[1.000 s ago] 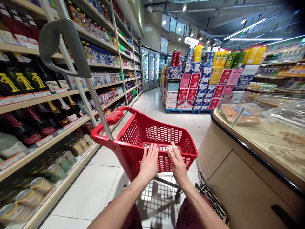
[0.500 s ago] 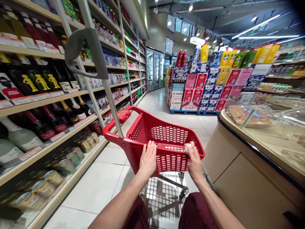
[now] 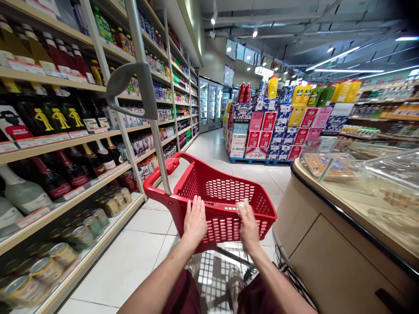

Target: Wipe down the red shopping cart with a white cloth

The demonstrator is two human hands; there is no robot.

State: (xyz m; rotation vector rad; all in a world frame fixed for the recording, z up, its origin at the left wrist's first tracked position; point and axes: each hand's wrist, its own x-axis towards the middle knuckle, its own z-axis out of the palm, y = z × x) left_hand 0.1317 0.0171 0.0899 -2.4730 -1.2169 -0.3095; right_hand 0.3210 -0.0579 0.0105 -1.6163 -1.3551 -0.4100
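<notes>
The red basket (image 3: 214, 229) stands in front of the person, its long near side facing the body; the near wall hides most of its floor. The left grip (image 3: 195, 223) is uncurled: its fingers lie extended against the near rim, back of the hand up, concealing the palm. The right grip (image 3: 249, 227) is closed on a pale wad (image 3: 242, 207) at the same rim, toward the basket's right end. Motion blur affects this hand and the wad; material and exact fingertip contact cannot be determined. The metal pole (image 3: 160, 157) rises from the basket's left end, carries a grey handle (image 3: 149, 91), and is cut off by the top edge. The right forearm partly covers a wheel (image 3: 249, 274). Both knees are cropped below. At right, the surface (image 3: 312, 196) carries clear containers, their contents obscured by glare; the cable (image 3: 288, 266) at its base is partly hidden.
</notes>
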